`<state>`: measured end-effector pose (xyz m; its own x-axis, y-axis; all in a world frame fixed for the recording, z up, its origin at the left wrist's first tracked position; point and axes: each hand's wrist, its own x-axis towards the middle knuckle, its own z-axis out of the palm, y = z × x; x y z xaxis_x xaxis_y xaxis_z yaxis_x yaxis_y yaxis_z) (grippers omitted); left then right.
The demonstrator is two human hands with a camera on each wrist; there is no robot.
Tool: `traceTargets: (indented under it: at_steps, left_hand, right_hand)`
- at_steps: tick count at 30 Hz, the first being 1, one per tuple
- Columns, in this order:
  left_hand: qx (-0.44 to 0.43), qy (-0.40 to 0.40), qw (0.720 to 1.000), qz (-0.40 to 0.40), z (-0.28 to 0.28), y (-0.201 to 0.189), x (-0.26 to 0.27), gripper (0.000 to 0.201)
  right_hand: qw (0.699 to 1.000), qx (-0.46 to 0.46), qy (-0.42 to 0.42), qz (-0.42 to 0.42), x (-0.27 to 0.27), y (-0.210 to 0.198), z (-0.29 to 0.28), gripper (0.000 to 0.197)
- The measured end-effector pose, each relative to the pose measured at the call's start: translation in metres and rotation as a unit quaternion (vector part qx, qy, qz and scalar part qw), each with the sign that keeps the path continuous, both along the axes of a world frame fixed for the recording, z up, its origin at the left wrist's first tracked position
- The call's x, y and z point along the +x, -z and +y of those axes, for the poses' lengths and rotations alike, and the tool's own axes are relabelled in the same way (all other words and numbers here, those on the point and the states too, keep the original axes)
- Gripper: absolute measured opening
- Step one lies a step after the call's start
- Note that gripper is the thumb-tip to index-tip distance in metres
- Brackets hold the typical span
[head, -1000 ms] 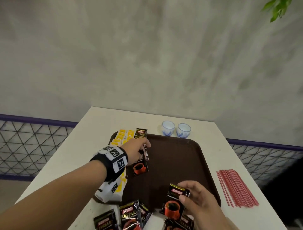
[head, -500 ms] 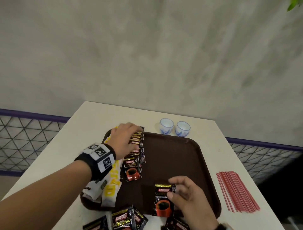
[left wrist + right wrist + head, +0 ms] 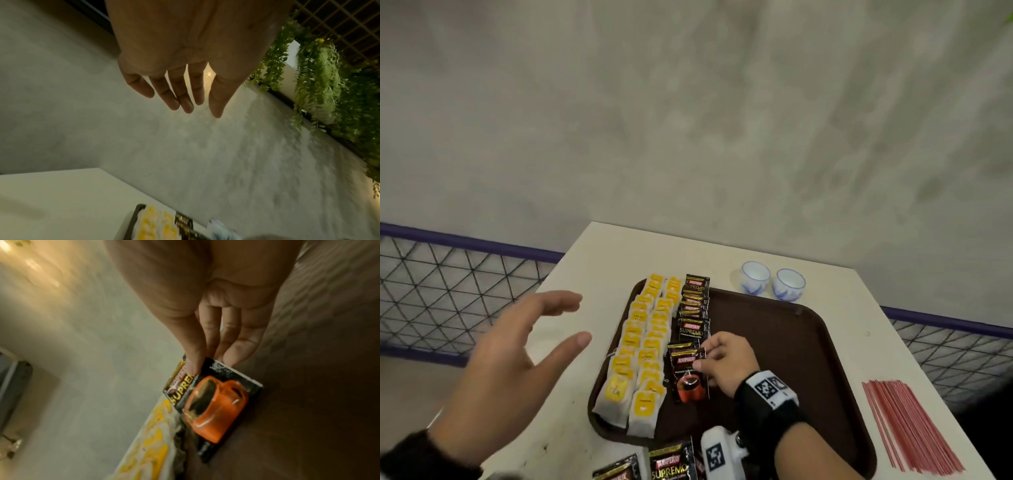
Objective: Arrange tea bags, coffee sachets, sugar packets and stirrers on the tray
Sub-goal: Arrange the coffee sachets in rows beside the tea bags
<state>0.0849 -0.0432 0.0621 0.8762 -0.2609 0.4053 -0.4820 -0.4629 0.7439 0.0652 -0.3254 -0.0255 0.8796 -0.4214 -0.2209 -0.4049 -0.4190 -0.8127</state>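
Several loose Kopiko Supremo sachets lie at the near table edge, off the brown tray, so coffee step is mid-way, my read. Right hand is low over tray, thumb and fingers pinching top edge of one coffee sachet with orange cup print; right wrist view shows same pinch, sachet lower end down on tray, just beside the tea bags. It sits at near end of the sachet column, overlapping the one behind. Next move likely: let go with sachet square to column, then fetch another from near pile; needs a light release so the shingled row doesn't slide. Left hand is up over bare table left of tray, fingers spread and relaxed, holding nothing; left wrist view confirms. Yellow-tag tea bags in two rows along tray's left side. Red stirrers on table right of tray, untouched. Two small cups beyond tray. Sugar packets not seen
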Motion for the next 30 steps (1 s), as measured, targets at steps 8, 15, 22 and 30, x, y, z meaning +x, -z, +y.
traceTargets:
  at_steps: [8, 15, 22, 30]
  left_hand:
    - [0.274, 0.137, 0.951, 0.044, -0.067, 0.041, -0.023, 0.049]
    - [0.464, 0.100, 0.880, 0.016, -0.128, 0.059, 0.000, 0.052]
    - [0.486, 0.090, 0.869, 0.025, -0.135, 0.075, 0.009, 0.055]
    - [0.468, 0.093, 0.878, 0.021, -0.141, 0.082, 0.017, 0.055]
  right_hand:
    - [0.998, -0.046, 0.025, 0.039, 0.008, 0.009, 0.006, 0.032]
    - [0.998, -0.045, 0.031, 0.041, 0.013, 0.010, 0.002, 0.036]
    - [0.997, -0.014, 0.043, 0.054, 0.008, 0.007, -0.005, 0.059]
    - [0.997, 0.023, 0.031, 0.062, 0.016, 0.008, -0.004, 0.055]
